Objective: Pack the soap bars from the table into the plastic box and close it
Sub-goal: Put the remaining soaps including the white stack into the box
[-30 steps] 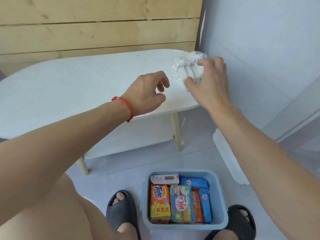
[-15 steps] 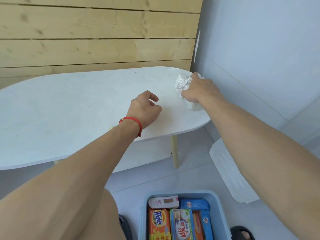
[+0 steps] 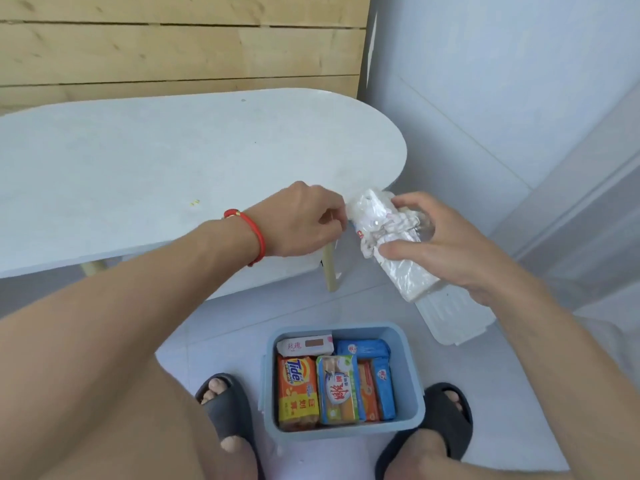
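Observation:
My right hand grips a white soap bar in crinkled clear plastic wrap, held tilted in the air past the table's right end, above the floor. My left hand, with a red cord on the wrist, pinches the top corner of the same wrap. Below, on the floor between my feet, the blue plastic box stands open with several wrapped soap bars packed side by side. Its white lid lies on the floor to the right of the box, partly hidden by my right hand.
The white oval table with pale wooden legs stands in front of a wooden plank wall. A pale wall and door frame run along the right. My feet in dark slippers flank the box.
My right hand lifted the wrapped soap off the table's right end and brought it toward me over the floor. My left hand moved right and took hold of the wrap. The view tilted down.

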Demonstrator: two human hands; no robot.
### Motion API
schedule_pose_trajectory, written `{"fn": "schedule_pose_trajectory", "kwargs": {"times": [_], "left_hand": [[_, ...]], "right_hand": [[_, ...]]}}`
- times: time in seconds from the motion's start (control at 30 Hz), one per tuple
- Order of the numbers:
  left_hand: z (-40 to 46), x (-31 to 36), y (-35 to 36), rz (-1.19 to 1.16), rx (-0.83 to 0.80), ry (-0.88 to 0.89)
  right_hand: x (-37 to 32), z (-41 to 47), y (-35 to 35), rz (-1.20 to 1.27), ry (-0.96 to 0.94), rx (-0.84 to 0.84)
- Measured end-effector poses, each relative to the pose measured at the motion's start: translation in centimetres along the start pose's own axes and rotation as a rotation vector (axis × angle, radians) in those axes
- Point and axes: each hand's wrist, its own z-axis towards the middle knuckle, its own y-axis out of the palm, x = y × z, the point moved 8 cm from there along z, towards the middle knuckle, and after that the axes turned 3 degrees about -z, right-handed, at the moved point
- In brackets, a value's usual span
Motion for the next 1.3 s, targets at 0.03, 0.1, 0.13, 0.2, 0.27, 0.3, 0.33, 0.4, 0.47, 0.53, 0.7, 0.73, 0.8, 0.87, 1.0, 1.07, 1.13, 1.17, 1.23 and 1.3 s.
{"fn": "schedule_pose_trajectory", "kwargs": {"times": [0.03,0.1,0.13,0.2,0.27,0.3,0.33,0.4,0.47,0.53,0.7,0.73,0.8,0.87,1.0,1.07,1.13,1.17,1.23,1.3], "left_hand": [[-0.6,0.4,1.7,0.083,-0.083,0.042],[-1.4,0.2,5.7,0.226,-0.233,0.064],[-1.9,-0.4,8.0,0.265,-0.312,0.045],[-3.1,-2.2,13.0,0.283,-0.461,-0.031],[-4.8,-3.8,17.6,0.289,-0.546,-0.109],[-5.6,-4.4,19.4,0.295,-0.557,-0.126],[-6.3,-4.8,20.9,0.302,-0.556,-0.13],[-7.2,-5.2,22.8,0.294,-0.535,-0.126],[-7.7,-5.7,24.0,0.267,-0.521,-0.131],[-8.0,-6.3,24.6,0.251,-0.509,-0.136],[-8.1,-7.4,25.2,0.227,-0.452,-0.137],[-8.2,-7.6,25.3,0.22,-0.44,-0.139],[-8.4,-8.2,25.6,0.215,-0.42,-0.148],[-8.8,-8.6,25.9,0.201,-0.418,-0.15],[-9.1,-8.9,26.8,0.232,-0.397,-0.122],[-9.1,-8.8,27.4,0.251,-0.409,-0.1],[-9.4,-8.7,28.0,0.272,-0.418,-0.121],[-9.5,-8.7,28.3,0.282,-0.425,-0.129],[-9.5,-8.5,28.6,0.306,-0.408,-0.124],[-9.2,-7.8,28.6,0.297,-0.362,-0.095]], "right_hand": [[1.6,-1.1,0.6,0.015,0.033,-0.032],[5.2,-2.8,2.3,-0.005,0.12,-0.083],[7.3,-3.4,3.5,-0.025,0.172,-0.106],[11.4,-4.2,6.2,-0.075,0.276,-0.123],[15.2,-4.9,8.7,-0.142,0.356,-0.082],[16.7,-5.2,9.8,-0.185,0.382,-0.052],[17.9,-5.6,10.9,-0.241,0.406,-0.014],[19.6,-6.4,12.5,-0.385,0.433,0.066],[20.4,-7.0,13.9,-0.492,0.433,0.134],[20.7,-6.9,15.5,-0.631,0.39,0.141],[21.2,-6.5,17.5,-0.791,0.385,0.118],[21.3,-6.5,17.7,-0.803,0.384,0.099],[21.5,-6.4,17.9,-0.845,0.384,0.044],[21.7,-6.3,18.1,-0.856,0.397,-0.019],[21.7,-6.4,18.1,-0.915,0.448,-0.084],[21.7,-6.7,18.1,-0.917,0.438,-0.101],[21.4,-7.0,18.2,-0.9,0.412,-0.107],[21.5,-7.2,18.2,-0.881,0.409,-0.115],[21.3,-7.2,17.9,-0.85,0.411,-0.108],[20.4,-6.6,17.4,-0.884,0.36,-0.053]]}}
